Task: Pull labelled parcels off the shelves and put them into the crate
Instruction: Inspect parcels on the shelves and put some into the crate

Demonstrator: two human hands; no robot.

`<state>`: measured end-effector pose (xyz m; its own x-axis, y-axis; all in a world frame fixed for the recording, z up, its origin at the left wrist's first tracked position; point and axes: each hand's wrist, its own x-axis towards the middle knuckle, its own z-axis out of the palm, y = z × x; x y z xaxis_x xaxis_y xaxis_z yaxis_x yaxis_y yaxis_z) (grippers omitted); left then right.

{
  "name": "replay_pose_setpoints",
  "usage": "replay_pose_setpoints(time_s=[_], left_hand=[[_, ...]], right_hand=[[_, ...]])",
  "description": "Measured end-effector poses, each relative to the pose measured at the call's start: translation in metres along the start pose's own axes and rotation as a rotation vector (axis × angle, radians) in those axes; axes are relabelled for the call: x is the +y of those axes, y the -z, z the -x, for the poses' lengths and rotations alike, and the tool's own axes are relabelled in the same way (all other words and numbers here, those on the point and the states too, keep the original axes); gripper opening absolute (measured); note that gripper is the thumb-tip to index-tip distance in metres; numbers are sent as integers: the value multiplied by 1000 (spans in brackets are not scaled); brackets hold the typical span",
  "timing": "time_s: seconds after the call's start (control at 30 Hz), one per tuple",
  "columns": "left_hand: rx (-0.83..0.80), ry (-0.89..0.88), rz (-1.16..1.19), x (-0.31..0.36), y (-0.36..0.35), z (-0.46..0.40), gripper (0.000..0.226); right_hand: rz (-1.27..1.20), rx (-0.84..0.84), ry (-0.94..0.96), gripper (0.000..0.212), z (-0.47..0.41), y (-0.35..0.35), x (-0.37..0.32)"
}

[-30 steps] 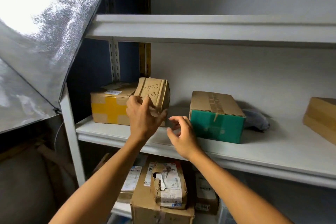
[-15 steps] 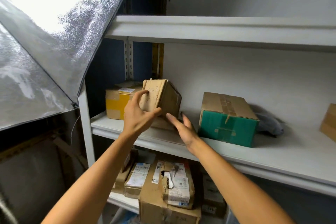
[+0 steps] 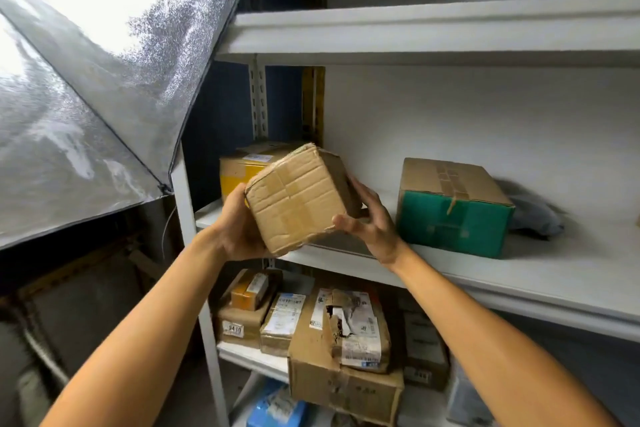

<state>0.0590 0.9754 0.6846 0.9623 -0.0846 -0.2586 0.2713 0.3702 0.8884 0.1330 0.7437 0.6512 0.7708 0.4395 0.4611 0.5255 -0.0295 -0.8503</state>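
I am holding the box (image 3: pixel 298 198) in both hands, lifted clear in front of the middle shelf (image 3: pixel 519 274). My left hand (image 3: pixel 235 229) is cupping its lower left side, fingers hidden behind the cardboard, palm pressed against it. My right hand (image 3: pixel 370 222) is clamping the right side, thumb on the near face, fingers spread along the far edge. The box is tilting, its taped face turning toward me and its top edge leaning away to the right; it looks nearly cubic, so I cannot tell a long axis. The yellow box (image 3: pixel 235 166) is sitting just behind it; the green box (image 3: pixel 453 215) is standing to the right.
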Motion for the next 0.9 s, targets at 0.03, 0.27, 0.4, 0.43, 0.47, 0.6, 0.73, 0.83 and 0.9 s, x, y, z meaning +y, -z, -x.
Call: replay_pose_setpoints(time_s=[0.03, 0.27, 0.4, 0.43, 0.47, 0.6, 0.73, 0.83, 0.9], left_hand=[[-40, 10, 31, -4, 4, -1, 81], [-172, -65, 213, -36, 25, -11, 95], [-86, -169, 251, -38, 31, -6, 82], [-84, -239, 237, -37, 32, -4, 71], [-109, -322, 194, -35, 33, -2, 55], [-179, -458, -128, -26, 36, 3, 71], [-196, -552, -560, -14, 36, 10, 94], [-91, -584, -940, -3, 24, 23, 102], [-46, -677, -1039, 2, 22, 26, 98]], right_hand=[[60, 6, 24, 116, 2, 0, 1], [347, 106, 369, 104, 11, -26, -8], [331, -12, 278, 109, 13, -19, -8], [282, -62, 218, 109, 15, -16, -8], [198, -115, 165, 109, 17, -14, -8], [-16, -285, 86, 99, 19, -13, -15], [4, -316, 174, 122, 20, -3, -17], [129, -308, 240, 132, 20, -1, -22], [224, -226, 318, 139, 20, -3, -17]])
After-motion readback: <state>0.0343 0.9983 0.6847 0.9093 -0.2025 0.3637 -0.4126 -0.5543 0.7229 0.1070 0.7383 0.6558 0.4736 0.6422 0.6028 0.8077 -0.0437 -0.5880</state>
